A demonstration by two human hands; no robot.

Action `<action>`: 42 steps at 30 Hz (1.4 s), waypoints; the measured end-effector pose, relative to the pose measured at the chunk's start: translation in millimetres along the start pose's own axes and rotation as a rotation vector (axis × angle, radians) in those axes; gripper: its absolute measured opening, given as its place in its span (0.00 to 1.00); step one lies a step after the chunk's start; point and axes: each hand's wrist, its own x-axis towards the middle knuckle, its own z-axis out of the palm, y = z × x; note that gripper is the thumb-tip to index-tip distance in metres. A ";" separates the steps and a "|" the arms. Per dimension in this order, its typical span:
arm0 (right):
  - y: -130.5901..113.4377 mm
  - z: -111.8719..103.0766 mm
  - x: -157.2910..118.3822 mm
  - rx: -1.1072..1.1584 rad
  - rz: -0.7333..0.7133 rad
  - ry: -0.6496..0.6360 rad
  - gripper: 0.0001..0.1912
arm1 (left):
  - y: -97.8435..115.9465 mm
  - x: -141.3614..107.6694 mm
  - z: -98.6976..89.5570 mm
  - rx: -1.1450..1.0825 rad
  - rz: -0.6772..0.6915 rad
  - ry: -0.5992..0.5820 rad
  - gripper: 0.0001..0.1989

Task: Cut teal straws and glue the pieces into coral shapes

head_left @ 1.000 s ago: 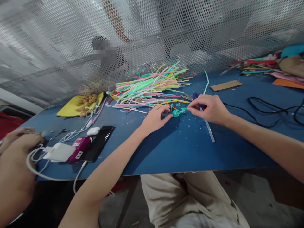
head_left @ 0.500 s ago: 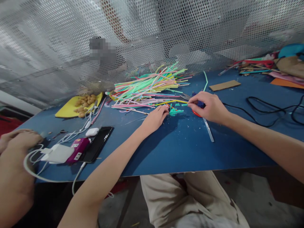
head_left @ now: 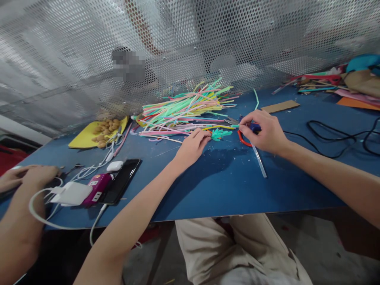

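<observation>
My left hand [head_left: 196,143] is closed around the base of a tuft of short green straw pieces [head_left: 220,134], its fingertips hiding that end. To its right, my right hand [head_left: 264,132] pinches a small green straw piece [head_left: 234,126] between thumb and forefinger. Directly beneath the right hand lie a red-handled pair of scissors [head_left: 244,140] and a blue tool [head_left: 255,127], partly covered, that looks like a glue gun. A clear stick [head_left: 260,161] sticks out toward me from under that hand. Behind both hands spreads a heap of pastel straws [head_left: 184,106].
On the left are a yellow tray [head_left: 77,136] of brown lumps, a phone [head_left: 121,182], a purple power block [head_left: 97,189] and white cables. Another person's hands [head_left: 38,174] rest beyond them. A cardboard strip [head_left: 280,106] and black cord [head_left: 335,136] lie right; perforated metal mesh [head_left: 178,43] stands behind.
My left hand has lifted the green tuft slightly and turned it more upright. The right hand has shifted a little right with the small green piece, uncovering more of the red handle.
</observation>
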 end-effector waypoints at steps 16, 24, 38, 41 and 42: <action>-26.4 5.8 -0.8 -0.018 -0.107 0.069 0.09 | 37.2 -0.6 -4.5 -0.158 -0.263 0.109 0.12; -40.9 -0.3 -0.9 0.008 -0.067 0.054 0.09 | 50.2 -4.0 -1.1 -0.211 -0.225 0.130 0.11; -52.0 -2.2 -0.1 -0.004 -0.111 0.090 0.10 | 58.2 -6.3 1.2 -0.403 -0.263 0.178 0.13; -51.7 -2.6 -0.7 0.000 -0.097 0.087 0.10 | 60.8 -7.4 0.5 -0.343 -0.247 0.204 0.12; -51.9 -2.9 -1.0 0.000 -0.086 0.083 0.10 | 61.4 -7.7 0.4 -0.337 -0.242 0.209 0.12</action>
